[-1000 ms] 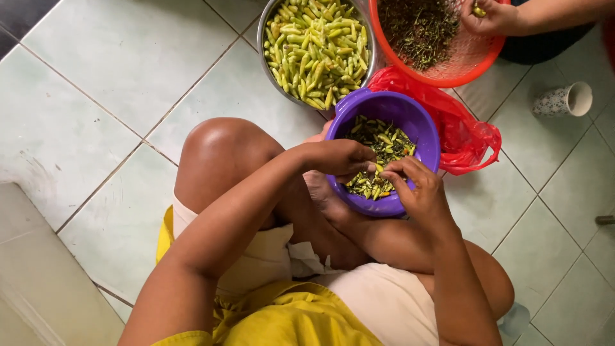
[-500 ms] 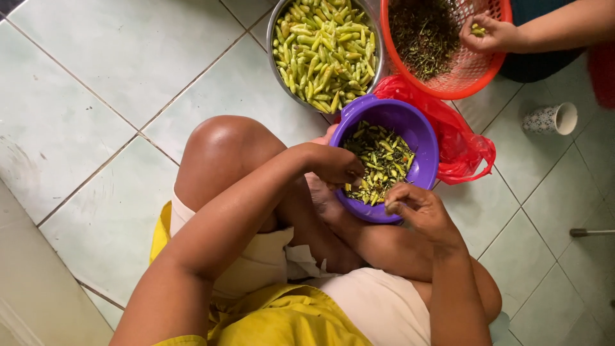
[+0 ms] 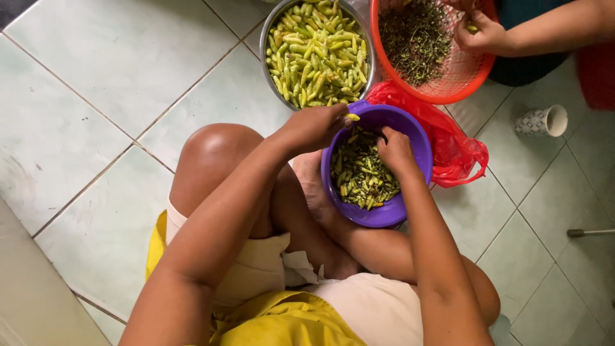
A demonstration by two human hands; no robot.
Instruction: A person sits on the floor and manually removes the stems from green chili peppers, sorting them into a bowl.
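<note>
Seated on tiled floor (image 3: 83, 115), we're working chilies over the purple bowl (image 3: 410, 131).
Big to small: steel bowl (image 3: 266, 38) of green chilies w/ orange basket (image 3: 448, 90) of stems beside it, co-worker's hand (image 3: 477, 32) at its rim; purple bowl on our lap w/ darker chilies, red bag (image 3: 458, 150) touching it; white cup (image 3: 544, 120) off right. Our left hand (image 3: 314, 127) pinches one green chili (image 3: 353, 117) at the bowl rim; right hand (image 3: 396, 148) inside the bowl, fingers curled, can't tell what it grips.

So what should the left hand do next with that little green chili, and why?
Probably carry it over and drop it into the metal bowl. The left hand pinches one pale green chili just above the purple bowl, and the metal bowl beside it holds the same pale chilies, while the right hand digs in the purple bowl.
</note>
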